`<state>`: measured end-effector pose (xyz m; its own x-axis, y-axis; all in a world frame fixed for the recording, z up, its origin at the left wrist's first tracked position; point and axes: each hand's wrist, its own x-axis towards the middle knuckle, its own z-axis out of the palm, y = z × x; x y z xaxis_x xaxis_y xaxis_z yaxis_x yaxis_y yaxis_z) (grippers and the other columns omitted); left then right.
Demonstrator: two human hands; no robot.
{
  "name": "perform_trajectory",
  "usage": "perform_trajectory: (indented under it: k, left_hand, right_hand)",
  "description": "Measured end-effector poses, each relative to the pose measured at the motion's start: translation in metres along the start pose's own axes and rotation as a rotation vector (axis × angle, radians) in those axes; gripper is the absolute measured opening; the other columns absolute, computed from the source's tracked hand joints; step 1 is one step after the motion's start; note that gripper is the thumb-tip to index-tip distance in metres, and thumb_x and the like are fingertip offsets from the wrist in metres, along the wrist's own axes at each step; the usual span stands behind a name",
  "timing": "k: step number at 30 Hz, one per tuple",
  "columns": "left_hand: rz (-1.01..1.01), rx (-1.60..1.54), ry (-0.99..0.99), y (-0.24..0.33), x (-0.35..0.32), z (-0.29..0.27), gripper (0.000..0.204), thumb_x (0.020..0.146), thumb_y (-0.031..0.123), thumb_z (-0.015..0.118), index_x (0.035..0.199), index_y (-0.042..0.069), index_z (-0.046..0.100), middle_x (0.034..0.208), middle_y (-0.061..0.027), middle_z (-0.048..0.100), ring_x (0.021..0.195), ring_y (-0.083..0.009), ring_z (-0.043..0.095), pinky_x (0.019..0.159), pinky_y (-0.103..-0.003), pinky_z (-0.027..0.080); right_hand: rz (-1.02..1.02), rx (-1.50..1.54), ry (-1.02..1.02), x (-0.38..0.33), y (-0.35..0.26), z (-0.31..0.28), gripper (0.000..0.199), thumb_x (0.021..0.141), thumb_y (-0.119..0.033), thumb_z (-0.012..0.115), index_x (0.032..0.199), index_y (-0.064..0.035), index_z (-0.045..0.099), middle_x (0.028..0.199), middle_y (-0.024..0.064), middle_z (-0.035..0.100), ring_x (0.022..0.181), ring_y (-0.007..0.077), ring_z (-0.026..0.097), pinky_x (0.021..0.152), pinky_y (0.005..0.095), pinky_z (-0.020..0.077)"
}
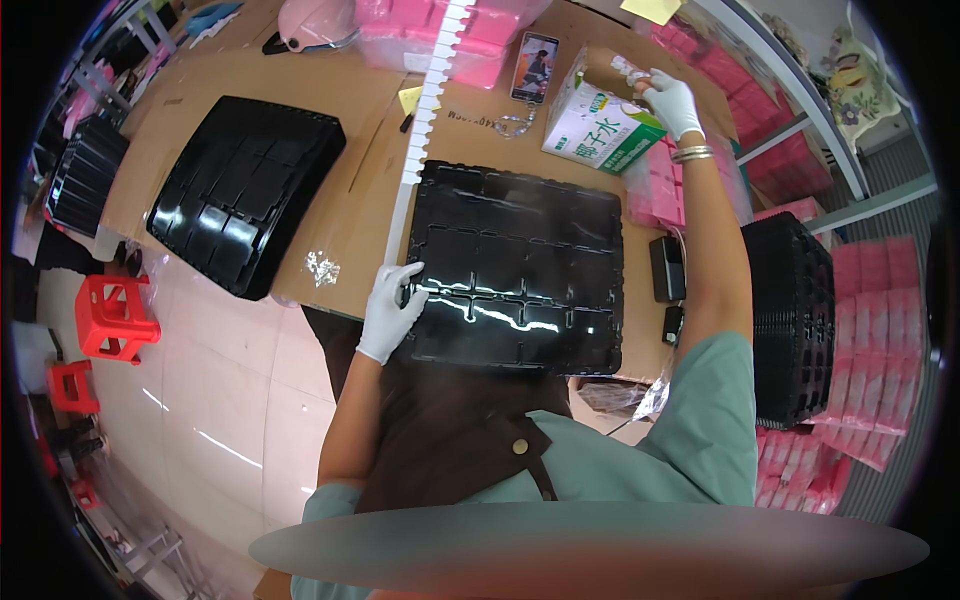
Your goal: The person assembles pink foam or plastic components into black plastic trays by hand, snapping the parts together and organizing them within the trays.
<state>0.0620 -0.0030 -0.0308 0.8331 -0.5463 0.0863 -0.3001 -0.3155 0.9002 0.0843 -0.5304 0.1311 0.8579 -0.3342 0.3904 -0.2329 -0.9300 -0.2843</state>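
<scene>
A black plastic tray with shallow compartments lies in front of me at the table edge. My left hand, in a white glove, is closed on the tray's left rim, thumb on top. Reaching forward to the right, my gloved right hand is at the open top of a white and green cardboard carton. Its fingers are pinched together beside a small whitish, shiny bit, too small to name. The carton's inside is mostly hidden.
A stack of black trays sits at the left, another at my right. A white toothed strip runs up the cardboard-covered table. A phone and pink packs lie at the back. Red stools stand left.
</scene>
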Motion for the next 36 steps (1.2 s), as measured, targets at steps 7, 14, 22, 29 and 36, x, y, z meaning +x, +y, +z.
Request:
perform_trajectory:
  k: [7, 14, 22, 29, 36]
  left_hand:
    - [0.056, 0.000, -0.011, -0.002, 0.004, 0.002, 0.043, 0.075, 0.004, 0.069, 0.117, 0.007, 0.060, 0.094, -0.0070, 0.049, 0.086, -0.0191, 0.050, 0.081, -0.028, 0.044]
    - [0.036, 0.073, -0.011, 0.008, -0.004, -0.002, 0.042, 0.076, 0.004, 0.068, 0.117, 0.006, 0.060, 0.097, -0.0088, 0.050, 0.089, -0.0212, 0.051, 0.085, -0.031, 0.044]
    - [0.235, 0.168, 0.161, 0.060, -0.012, 0.005, 0.019, 0.089, 0.014, 0.060, 0.103, 0.003, 0.067, 0.099, -0.0141, 0.058, 0.091, -0.0257, 0.059, 0.081, -0.034, 0.048]
    - [-0.472, -0.866, -0.339, 0.107, 0.021, 0.060, 0.051, 0.095, 0.037, 0.054, 0.133, 0.003, 0.045, 0.119, -0.0105, 0.057, 0.103, -0.0197, 0.059, 0.084, -0.035, 0.052]
    - [-0.690, -0.872, -0.219, 0.044, 0.036, 0.028, 0.028, 0.094, 0.024, 0.056, 0.108, 0.000, 0.057, 0.099, -0.0143, 0.065, 0.085, -0.0260, 0.066, 0.071, -0.039, 0.056]
  right_hand:
    - [0.186, -0.290, 0.104, -0.122, 0.151, 0.008, 0.019, 0.076, -0.022, 0.061, 0.073, -0.0037, 0.067, 0.078, 0.0219, 0.064, 0.072, 0.0403, 0.063, 0.066, 0.0458, 0.0523]
    - [0.412, 0.103, 0.135, -0.183, 0.137, 0.049, 0.014, 0.075, -0.003, 0.059, 0.086, -0.0015, 0.067, 0.078, 0.0114, 0.068, 0.069, 0.0212, 0.063, 0.066, 0.0319, 0.0484]
    - [0.382, 0.691, 0.392, -0.148, 0.030, -0.075, 0.025, 0.096, -0.030, 0.055, 0.094, -0.0050, 0.059, 0.079, -0.0054, 0.047, 0.071, 0.0051, 0.040, 0.062, 0.0225, 0.0352]
    - [0.063, 0.792, -0.461, -0.216, -0.180, 0.020, 0.015, 0.082, -0.007, 0.051, 0.093, -0.0001, 0.059, 0.076, 0.0125, 0.061, 0.069, 0.0218, 0.061, 0.067, 0.0356, 0.0503]
    - [0.093, 0.423, 0.091, -0.281, -0.163, 0.021, 0.022, 0.081, -0.018, 0.068, 0.091, 0.0006, 0.061, 0.089, 0.0155, 0.061, 0.071, 0.0297, 0.062, 0.067, 0.0384, 0.0494]
